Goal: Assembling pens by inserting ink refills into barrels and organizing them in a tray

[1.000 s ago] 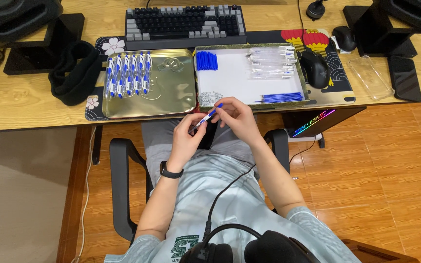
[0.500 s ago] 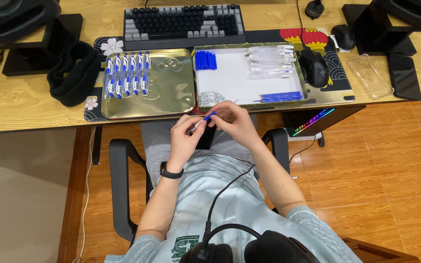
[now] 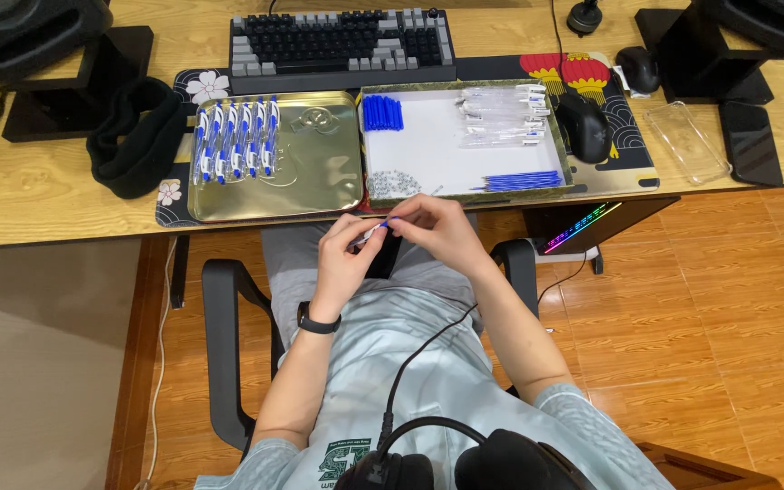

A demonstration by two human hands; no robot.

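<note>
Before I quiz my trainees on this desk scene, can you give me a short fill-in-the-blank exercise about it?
1. Both hands hold a small pen part just below the desk's ____ edge.
2. The finished pens lie in a row in the ____ tray.
3. The blue caps sit in the white tray's far ____ corner.
4. A black watch is on the ____ wrist.

Missing words: front; gold; left; left

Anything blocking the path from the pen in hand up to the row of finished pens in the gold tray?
Nothing visible. Both hands, left hand and right hand, hold the pen just below the desk edge; the gold tray has bare space beside the finished pens.
</note>
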